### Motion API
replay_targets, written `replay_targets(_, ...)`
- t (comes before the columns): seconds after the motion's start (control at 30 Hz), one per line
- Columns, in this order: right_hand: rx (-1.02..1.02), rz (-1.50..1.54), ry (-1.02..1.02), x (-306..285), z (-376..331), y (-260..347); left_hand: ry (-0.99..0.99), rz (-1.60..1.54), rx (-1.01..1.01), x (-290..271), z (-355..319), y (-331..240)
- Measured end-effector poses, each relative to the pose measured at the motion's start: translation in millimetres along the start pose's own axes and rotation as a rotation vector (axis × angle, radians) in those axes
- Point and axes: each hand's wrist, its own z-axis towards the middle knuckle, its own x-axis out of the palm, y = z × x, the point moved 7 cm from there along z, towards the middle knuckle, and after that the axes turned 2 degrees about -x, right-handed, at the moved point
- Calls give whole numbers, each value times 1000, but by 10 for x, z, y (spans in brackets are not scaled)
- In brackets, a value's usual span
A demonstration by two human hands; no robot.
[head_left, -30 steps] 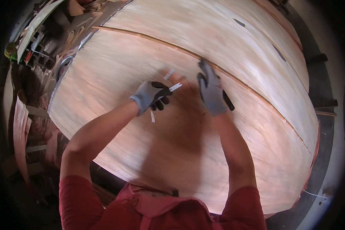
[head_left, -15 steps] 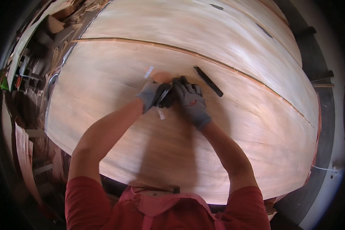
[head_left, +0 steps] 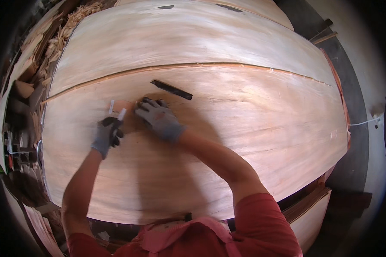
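My left hand [head_left: 107,135], in a grey glove with dark fingers, is closed just above the pale wood veneer sheet [head_left: 261,141]. A short white strip of tape [head_left: 122,114] sticks up from its fingertips. Beside it, a second white strip [head_left: 111,106] lies at the left edge of an orange-brown veneer patch [head_left: 124,105]. My right hand [head_left: 161,121], gloved the same way, rests with fingers spread on the sheet at the patch's right side and holds nothing. Beyond it lies a flat black bar-shaped tool [head_left: 171,89] with a slanted end.
A long brown seam [head_left: 193,65] crosses the veneer beyond my hands. Dark oval marks [head_left: 229,7] show on the far part. Wood scraps [head_left: 75,21] pile up along the left, and stacked sheets [head_left: 309,210] stand low at the right. A pale cable [head_left: 364,123] runs to the right wall.
The view has swung to the right, so the sheet and tool sit further left. My left hand has drawn apart from my right, nearer to me. My right hand remains on the sheet.
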Motion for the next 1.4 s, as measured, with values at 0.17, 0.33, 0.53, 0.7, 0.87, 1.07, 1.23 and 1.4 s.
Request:
replay_targets(0.17, 316, -177, -143, -881, -903, -892, 225, -142, -23, 1330, -147, -234)
replay_targets(0.33, 399, -335, -121, -1368, -1604, -1417, 409, -243, -85, 2531, -127, -592)
replay_targets(0.53, 229, -262, -112, -1264, -1574, -1456, 351, -270, -183, 3121, 241, -550)
replay_targets(0.7, 62, -314, -35, -1117, -1465, -1493, 327, -203, -139, 3189, 352, -535)
replay_targets(0.87, 93, -302, 93, -1039, -1433, -1515, 311, -175, -109, 3134, 231, -670)
replay_targets(1.07, -52, -391, 218, -999, -1399, -1501, 357, -220, -73, 2885, -74, -432)
replay_targets(1.23, -94, -427, 274, -1118, -1325, -1348, 205, 252, 270, 2660, -130, -711)
replay_targets(1.4, -92, -443, 281, -1089, -1338, -1319, 288, 69, 71, 2007, 11, -494)
